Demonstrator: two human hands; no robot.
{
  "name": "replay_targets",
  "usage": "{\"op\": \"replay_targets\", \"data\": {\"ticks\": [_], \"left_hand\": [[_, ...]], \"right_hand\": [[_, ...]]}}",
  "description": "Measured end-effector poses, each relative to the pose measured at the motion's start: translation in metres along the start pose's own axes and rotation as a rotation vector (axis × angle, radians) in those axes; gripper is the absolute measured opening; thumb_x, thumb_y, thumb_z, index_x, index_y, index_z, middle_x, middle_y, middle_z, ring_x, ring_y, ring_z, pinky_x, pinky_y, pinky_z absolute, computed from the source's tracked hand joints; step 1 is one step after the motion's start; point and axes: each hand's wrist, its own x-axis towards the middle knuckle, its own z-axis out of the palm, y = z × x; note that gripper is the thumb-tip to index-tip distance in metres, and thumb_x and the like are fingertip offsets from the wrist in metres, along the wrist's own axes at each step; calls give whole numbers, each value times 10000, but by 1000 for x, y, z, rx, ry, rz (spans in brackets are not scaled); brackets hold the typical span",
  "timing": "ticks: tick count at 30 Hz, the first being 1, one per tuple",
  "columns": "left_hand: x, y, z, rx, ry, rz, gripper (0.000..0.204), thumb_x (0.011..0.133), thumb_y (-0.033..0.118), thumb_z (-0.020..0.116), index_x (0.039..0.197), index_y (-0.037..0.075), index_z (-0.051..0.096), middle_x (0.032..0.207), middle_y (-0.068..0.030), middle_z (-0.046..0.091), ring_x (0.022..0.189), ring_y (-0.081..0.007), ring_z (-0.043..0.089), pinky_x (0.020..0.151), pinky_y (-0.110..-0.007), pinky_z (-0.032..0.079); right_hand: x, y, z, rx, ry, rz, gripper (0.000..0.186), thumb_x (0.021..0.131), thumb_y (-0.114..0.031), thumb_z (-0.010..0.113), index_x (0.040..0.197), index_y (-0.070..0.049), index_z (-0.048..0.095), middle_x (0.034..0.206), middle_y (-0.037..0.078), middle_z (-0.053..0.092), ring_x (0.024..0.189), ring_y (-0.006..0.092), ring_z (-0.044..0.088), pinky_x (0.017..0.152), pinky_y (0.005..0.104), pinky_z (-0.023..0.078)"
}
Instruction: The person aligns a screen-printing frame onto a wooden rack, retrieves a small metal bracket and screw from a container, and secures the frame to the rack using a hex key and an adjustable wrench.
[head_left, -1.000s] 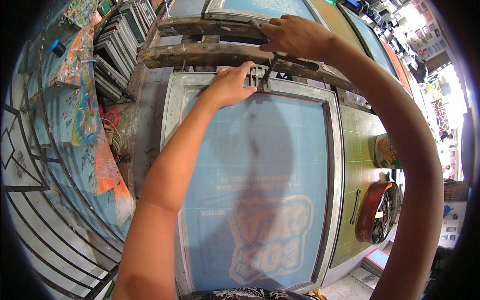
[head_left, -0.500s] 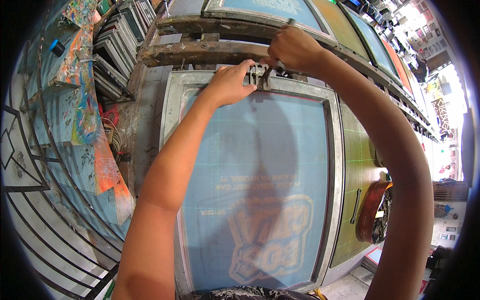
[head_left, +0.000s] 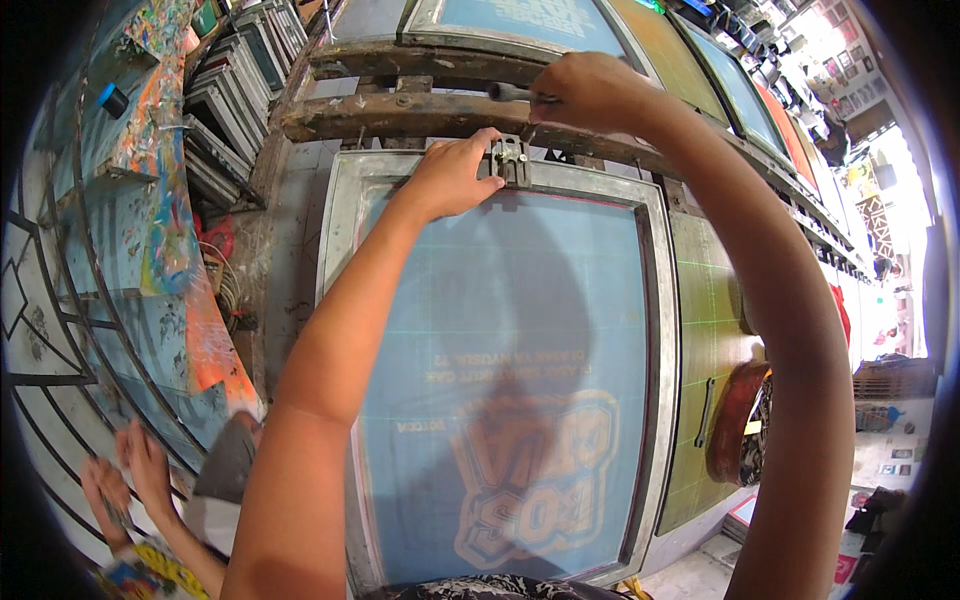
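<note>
A silk-screen frame (head_left: 658,400) with blue mesh and pale mirrored artwork lies before me. At its far edge sits a small metal clamp (head_left: 511,163) with bolts on its face. My left hand (head_left: 455,175) holds the clamp from its left side, thumb nearer me and fingers on the far side. Just above and right of the clamp, my right hand (head_left: 592,95) is closed around a dark socket wrench (head_left: 510,92). Its tubular end sticks out to the left; the part inside my fist is hidden.
Wooden rails (head_left: 420,112) run beyond the frame, with another screen (head_left: 530,22) behind them. To the right are a green gridded board (head_left: 700,300), a spanner (head_left: 704,412) and a round red-brown container (head_left: 735,425). Another person's hands (head_left: 130,475) show at lower left, near a black railing.
My right hand has turned the wrench, so its tubular end now points left instead of up. My left hand stays at the clamp. Another person's hands have appeared at lower left.
</note>
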Motion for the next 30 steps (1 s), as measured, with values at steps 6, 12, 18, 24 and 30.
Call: {"op": "replay_targets", "data": {"ticks": [6, 12, 18, 24, 30], "left_hand": [[2, 0, 1, 2, -7, 25, 670, 841, 287, 706, 1418, 91, 428, 1281, -203, 606, 1199, -407, 536, 1063, -446, 374], [1, 2, 0, 19, 1, 27, 665, 847, 284, 700, 1419, 88, 423, 1284, -191, 606, 1188, -400, 547, 1054, -452, 384], [0, 6, -2, 13, -26, -19, 657, 843, 286, 705, 1414, 103, 436, 1297, -179, 601, 1199, -409, 528, 1042, -460, 396], [2, 6, -2, -6, -30, -12, 654, 843, 285, 705, 1411, 98, 441, 1294, -176, 604, 1205, -409, 521, 1066, -456, 368], [3, -2, 1, -10, -23, 5, 644, 843, 291, 704, 1399, 111, 434, 1206, -180, 641, 1181, -410, 532, 1050, -462, 375]], "right_hand": [[-10, 16, 22, -240, 183, -379, 64, 815, -168, 692, 855, -140, 734, 807, 10, 692, 865, 219, 632, 906, 370, 441], [-14, 12, 42, -191, 263, -446, 85, 749, -161, 715, 834, -161, 721, 765, -41, 660, 863, 186, 590, 908, 348, 418], [-6, 12, 41, -156, 218, -431, 85, 736, -140, 692, 813, -155, 723, 773, -48, 666, 874, 189, 587, 925, 355, 415], [7, 17, 27, -218, 168, -614, 114, 762, -144, 667, 835, -179, 747, 803, -1, 687, 942, 200, 615, 966, 349, 419], [11, 18, 36, -171, 161, -660, 95, 731, -83, 622, 776, -132, 689, 815, 9, 691, 902, 228, 619, 985, 392, 401]]}}
